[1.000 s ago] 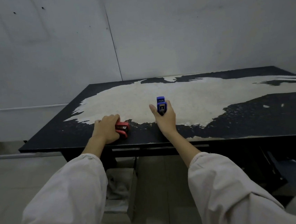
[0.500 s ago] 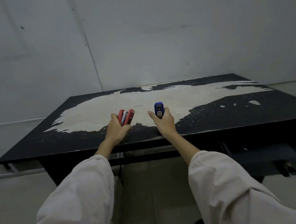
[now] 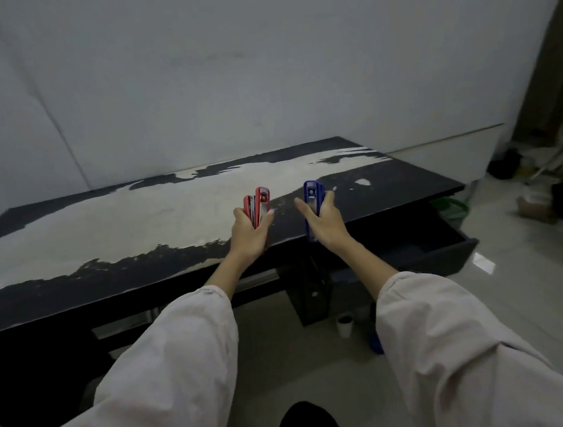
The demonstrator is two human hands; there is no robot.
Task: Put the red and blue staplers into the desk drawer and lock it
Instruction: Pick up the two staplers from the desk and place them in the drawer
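My left hand point(image 3: 250, 233) grips the red stapler point(image 3: 258, 204), held upright above the desk's front edge. My right hand point(image 3: 324, 222) grips the blue stapler point(image 3: 312, 199), also upright, just right of the red one. Both are lifted off the worn black desk point(image 3: 103, 230). The dark desk drawer point(image 3: 448, 249) stands pulled open under the desk's right end, below and right of my right hand. Its inside looks dark and I cannot make out its contents or a lock.
A grey wall stands behind the desk. A small white cup point(image 3: 345, 324) and a blue object point(image 3: 375, 340) sit on the floor under the desk. Clutter and a chair leg point(image 3: 550, 160) occupy the floor at far right.
Both hands lifted the staplers off the desk and carried them rightward. My view turned right, bringing the open drawer into sight.
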